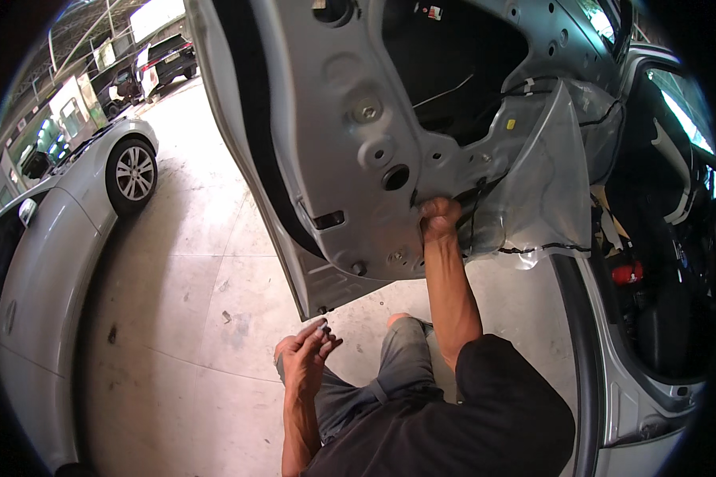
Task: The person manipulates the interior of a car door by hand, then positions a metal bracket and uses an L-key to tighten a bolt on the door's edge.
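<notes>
"Across the upper middle of the frame, the car door [334, 119] shows you its bare grey inner side. Where is your right hand [440, 219]?"

"At the door's lower part, just right of the frame's centre. Your fingers are curled in like a fist against the metal, but I cannot tell whether that grip has hold of anything."

"And the clear plastic sheet [545, 175]?"

"Just right of that hand, hanging loosely over the door, with a black strip along its lower edge."

"Your left hand [307, 354]?"

"Lower middle, apart from the door and below its bottom corner. Its grip is partly closed, fingers bent toward the thumb; something small may sit at the tips, but I cannot tell."

"Around you?"

"A silver car [48, 270] at the left, on the pale floor [215, 318], and a red object [628, 274] inside the doorway at the right."
</notes>
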Available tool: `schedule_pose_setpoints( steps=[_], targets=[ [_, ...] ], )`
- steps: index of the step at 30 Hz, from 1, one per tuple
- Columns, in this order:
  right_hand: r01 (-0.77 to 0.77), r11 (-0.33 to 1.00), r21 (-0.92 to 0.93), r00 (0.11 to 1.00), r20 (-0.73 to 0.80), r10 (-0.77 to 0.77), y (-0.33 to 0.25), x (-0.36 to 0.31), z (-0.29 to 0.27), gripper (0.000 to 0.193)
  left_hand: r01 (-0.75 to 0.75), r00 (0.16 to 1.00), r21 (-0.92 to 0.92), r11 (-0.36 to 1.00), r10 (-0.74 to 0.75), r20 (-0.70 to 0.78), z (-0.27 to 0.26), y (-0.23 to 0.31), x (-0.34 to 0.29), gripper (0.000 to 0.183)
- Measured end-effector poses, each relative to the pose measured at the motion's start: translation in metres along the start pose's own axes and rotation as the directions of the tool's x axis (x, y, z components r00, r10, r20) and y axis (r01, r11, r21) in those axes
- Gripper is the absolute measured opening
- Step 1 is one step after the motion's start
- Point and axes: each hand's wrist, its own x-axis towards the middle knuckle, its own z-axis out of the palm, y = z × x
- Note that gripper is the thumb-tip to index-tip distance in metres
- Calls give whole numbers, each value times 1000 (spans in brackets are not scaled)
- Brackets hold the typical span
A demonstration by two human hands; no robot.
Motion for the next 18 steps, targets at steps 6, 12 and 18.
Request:
schedule_pose_setpoints(
  steps=[6,12,18],
  targets=[
    [116,988,-101,993,-9,-118,11,7,-21,76,-323,946,174,930,319,51,43,40,10,30],
    [83,995,-47,986,147,-76,-13,11,-30,78,-444,881,-4,896,437,182,99,70,24,28],
    [36,997,-65,968,251,-19,-13,16,-36,79,-596,758,-82,799,593,272,122,88,31,24]
  ],
)
